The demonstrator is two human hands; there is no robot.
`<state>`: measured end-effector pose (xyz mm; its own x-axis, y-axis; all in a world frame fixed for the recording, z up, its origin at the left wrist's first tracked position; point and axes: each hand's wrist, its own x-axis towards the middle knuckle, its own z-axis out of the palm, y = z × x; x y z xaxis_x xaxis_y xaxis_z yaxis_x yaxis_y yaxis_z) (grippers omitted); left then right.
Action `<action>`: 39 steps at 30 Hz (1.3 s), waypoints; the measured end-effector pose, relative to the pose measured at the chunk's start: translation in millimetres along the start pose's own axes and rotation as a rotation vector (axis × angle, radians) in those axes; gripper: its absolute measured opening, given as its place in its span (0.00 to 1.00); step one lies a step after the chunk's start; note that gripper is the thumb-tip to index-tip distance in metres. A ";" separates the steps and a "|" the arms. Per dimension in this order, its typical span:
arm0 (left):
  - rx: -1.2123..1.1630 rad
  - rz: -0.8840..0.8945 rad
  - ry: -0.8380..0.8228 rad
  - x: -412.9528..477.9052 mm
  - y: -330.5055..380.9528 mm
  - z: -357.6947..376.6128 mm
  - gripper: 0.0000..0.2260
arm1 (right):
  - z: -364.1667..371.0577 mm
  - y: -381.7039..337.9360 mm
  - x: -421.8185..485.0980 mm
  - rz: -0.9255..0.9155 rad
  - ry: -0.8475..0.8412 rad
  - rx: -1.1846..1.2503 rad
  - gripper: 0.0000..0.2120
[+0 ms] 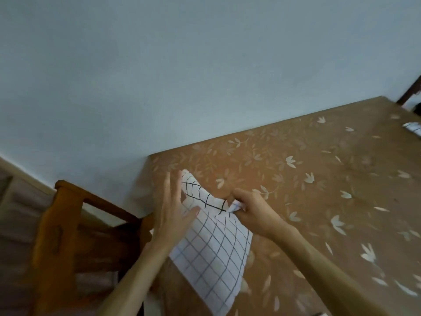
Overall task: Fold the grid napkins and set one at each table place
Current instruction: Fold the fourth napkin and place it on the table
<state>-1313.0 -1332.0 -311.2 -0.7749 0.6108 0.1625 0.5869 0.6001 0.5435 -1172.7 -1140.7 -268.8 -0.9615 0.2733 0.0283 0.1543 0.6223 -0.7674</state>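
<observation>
Head view looks down at a table (319, 179) covered in a brown cloth with pale leaf prints, set against a pale blue wall (159, 76). A white grid napkin (214, 252) lies near the table's left edge, its top part lifted and curled over. The right hand (252, 213) pinches a bunched fold of it between curled fingers. The left hand (173, 208) is flat, fingers straight, touching the napkin's left side. A second grid napkin (413, 128) sits at the far right. A wooden chair (61, 224) stands left.
</observation>
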 end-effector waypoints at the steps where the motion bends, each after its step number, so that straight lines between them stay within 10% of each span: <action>1: 0.030 0.089 -0.011 3.6 1.5 -20.4 0.49 | -10.0 -21.3 -10.7 -0.019 0.029 0.036 0.22; 9: -0.100 0.333 0.094 -42.8 38.5 -125.5 0.30 | -66.9 -159.2 -80.1 -0.054 0.267 0.272 0.09; 16: 0.008 0.346 -0.059 -84.6 89.7 -192.0 0.42 | -77.0 -220.7 -103.5 -0.173 0.342 0.156 0.05; 22: -0.040 0.267 0.167 -90.9 103.4 -244.0 0.07 | -78.6 -242.6 -110.1 -0.265 0.551 -0.146 0.08; 25: -0.056 0.242 0.052 -88.7 96.0 -270.2 0.16 | -75.9 -251.4 -110.1 -0.275 0.624 -0.245 0.07; 39: -0.578 -0.200 -0.241 -97.2 123.5 -309.9 0.13 | 5.7 -285.5 -140.4 -0.315 0.333 0.189 0.14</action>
<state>-1237.8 -1477.3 -4.6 -0.7426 0.6550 -0.1399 0.1647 0.3811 0.9098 -1083.0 -1360.9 -57.3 -0.8251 0.3318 0.4573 -0.2060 0.5770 -0.7903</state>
